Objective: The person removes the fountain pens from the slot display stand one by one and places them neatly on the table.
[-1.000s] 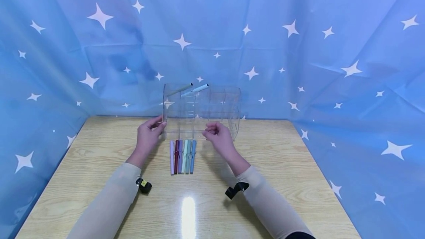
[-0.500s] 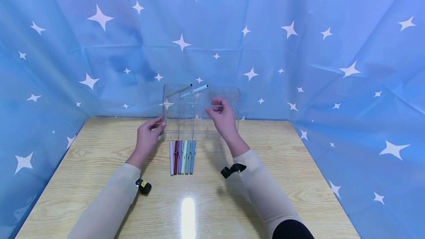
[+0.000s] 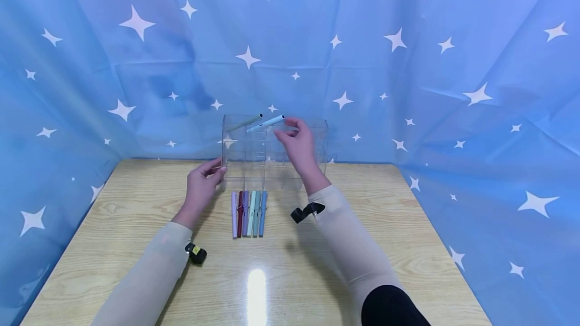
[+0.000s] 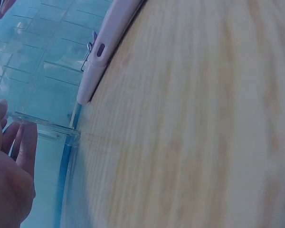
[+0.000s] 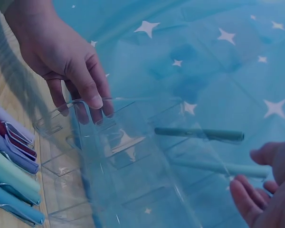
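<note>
A clear plastic organizer [image 3: 277, 157] with several compartments stands at the back of the table. My left hand [image 3: 202, 185] holds its left side panel, thumb on one face and fingers on the other, as the right wrist view shows. Two pens lean out of its top: a dark green pen [image 5: 199, 134] and a light blue pen [image 3: 267, 123]. My right hand [image 3: 299, 145] is raised at the light blue pen's outer end, thumb and fingers spread around it; contact cannot be made out. In front of the organizer lies a row of several clipped pens [image 3: 249, 214].
The wooden table [image 3: 371, 245] ends at a blue curtain [image 3: 408, 64] with white stars, close behind the organizer. A lilac pen [image 4: 104, 52] is the leftmost of the row. Glare marks the table's front middle.
My right hand has risen from the organizer's lower front up to the light blue pen's end. The left hand, the organizer and the pens stay where they were.
</note>
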Motion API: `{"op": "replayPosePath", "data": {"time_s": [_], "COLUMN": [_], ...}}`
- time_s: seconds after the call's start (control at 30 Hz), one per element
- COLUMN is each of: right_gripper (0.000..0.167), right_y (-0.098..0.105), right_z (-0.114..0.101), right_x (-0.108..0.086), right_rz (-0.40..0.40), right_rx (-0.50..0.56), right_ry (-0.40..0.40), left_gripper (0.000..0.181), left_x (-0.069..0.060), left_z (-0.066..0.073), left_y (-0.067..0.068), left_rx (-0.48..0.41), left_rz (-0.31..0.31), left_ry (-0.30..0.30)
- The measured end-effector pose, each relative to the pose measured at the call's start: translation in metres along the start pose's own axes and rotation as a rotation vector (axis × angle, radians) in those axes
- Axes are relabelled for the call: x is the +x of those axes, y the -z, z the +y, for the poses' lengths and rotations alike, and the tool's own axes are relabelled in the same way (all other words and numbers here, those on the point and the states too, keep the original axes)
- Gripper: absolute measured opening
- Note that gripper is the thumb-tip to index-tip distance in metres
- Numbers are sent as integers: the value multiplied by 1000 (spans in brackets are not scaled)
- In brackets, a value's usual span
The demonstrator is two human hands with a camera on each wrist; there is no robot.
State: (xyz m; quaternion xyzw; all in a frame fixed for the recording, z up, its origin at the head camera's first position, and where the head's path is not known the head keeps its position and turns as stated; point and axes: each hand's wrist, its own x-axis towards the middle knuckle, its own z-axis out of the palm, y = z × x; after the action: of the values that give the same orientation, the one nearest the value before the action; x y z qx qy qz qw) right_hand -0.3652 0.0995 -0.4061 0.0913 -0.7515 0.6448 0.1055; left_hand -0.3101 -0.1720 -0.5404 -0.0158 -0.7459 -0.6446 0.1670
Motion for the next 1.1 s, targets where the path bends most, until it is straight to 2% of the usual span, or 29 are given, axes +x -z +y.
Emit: {"op": "replayPosePath", "data": {"time_s": [0.2,0.3,0.63,0.93,1.1], "right_gripper": [48,46,18,16,13], "right_y": [-10,-15,-26,-32,-35], "right_z": [2,4,5,8,11], "right_x": [10,12,19,24,25], "right_rz": [2,0,-14,-31,-41], "right_rx": [115,135,113,70,90], "right_ry": [-8,-19,-24,-47,-8], "left_gripper": [37,38,37,38,37], "left_x": [-1,-1,-1,-2,-1], "left_z": [2,2,2,2,1], "left_y": [-1,0,0,0,-1], "left_rx": [-4,-6,-3,3,-2], "left_rz": [-6,-8,-2,-13,-8], "left_ry": [4,5,13,32,33]}}
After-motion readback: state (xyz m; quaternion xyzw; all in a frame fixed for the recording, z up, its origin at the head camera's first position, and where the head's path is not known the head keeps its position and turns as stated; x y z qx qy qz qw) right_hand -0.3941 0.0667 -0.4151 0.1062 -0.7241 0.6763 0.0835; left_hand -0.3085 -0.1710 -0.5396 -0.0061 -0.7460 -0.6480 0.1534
